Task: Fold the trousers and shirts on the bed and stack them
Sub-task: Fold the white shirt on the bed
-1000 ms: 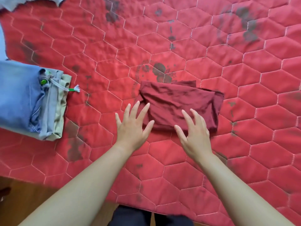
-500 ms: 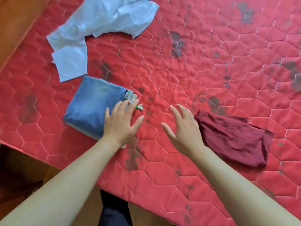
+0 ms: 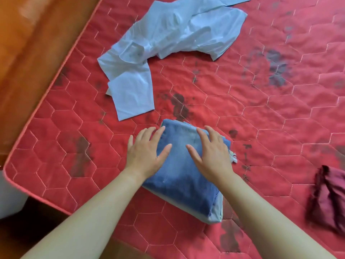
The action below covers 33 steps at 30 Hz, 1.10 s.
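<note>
While left hand [image 3: 147, 153] and right hand [image 3: 211, 156] lie flat on folded stack [image 3: 180, 182], holding nothing, long axis seemingly diagonal.

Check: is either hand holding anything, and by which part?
Nothing gripped: left hand and right hand rest flat on the folded jeans, near its left and right edges.

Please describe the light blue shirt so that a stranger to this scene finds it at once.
Start from the red quilted mattress. At its far side, near the left edge, lies the pale blue thin shirt. Unlike the folded blue denim pile in front and the dark red garment at right, it is crumpled, not folded.
</note>
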### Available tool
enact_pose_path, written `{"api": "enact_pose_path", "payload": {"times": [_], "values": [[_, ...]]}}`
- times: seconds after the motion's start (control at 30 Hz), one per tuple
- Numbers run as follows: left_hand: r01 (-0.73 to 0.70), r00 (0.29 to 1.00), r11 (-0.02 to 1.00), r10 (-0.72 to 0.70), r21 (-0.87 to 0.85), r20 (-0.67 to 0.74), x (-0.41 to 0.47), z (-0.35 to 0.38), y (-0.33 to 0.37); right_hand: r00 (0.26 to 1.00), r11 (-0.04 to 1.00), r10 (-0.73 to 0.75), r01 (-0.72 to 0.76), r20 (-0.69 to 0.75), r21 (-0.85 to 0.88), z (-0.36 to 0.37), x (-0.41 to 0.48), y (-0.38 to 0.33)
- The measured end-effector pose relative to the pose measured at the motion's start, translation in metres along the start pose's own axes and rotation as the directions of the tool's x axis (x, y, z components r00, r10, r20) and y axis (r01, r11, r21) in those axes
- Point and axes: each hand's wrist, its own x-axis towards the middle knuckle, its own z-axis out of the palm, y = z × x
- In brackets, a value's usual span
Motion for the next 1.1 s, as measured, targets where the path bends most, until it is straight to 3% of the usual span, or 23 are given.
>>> {"api": "enact_pose_path", "payload": {"times": [0.2, 0.53, 0.67, 0.87, 1.0, 1.1], "values": [[0.000, 0.998, 0.999, -0.003, -0.054, -0.063, 0.047, -0.011, -0.044, 0.996, 0.997, -0.080, 0.079, -0.027, -0.017, 0.006, 0.052, -0.039], [-0.023, 0.997, 0.998, 0.019, -0.061, -0.073, 0.200, -0.026, -0.176, 0.994, 0.999, -0.028, 0.026, -0.107, -0.018, 0.074, 0.212, -0.122], [-0.018, 0.997, 0.996, 0.011, -0.083, -0.078, 0.255, -0.013, -0.215, 0.994, 0.995, -0.047, 0.037, -0.100, -0.097, 0.109, 0.274, -0.139], [0.036, 0.999, 0.992, -0.032, -0.121, 0.032, 0.313, 0.007, -0.238, 0.980, 0.948, -0.168, 0.130, -0.109, -0.291, 0.127, 0.349, -0.141], [-0.060, 0.995, 0.988, 0.048, -0.143, -0.085, 0.332, 0.004, -0.249, 0.954, 0.934, -0.175, 0.082, -0.244, -0.349, 0.116, 0.382, -0.138], [-0.097, 0.986, 0.988, 0.079, -0.117, -0.148, 0.349, -0.002, -0.254, 0.945, 0.927, -0.240, 0.156, -0.221, -0.341, 0.106, 0.402, -0.134]]}}
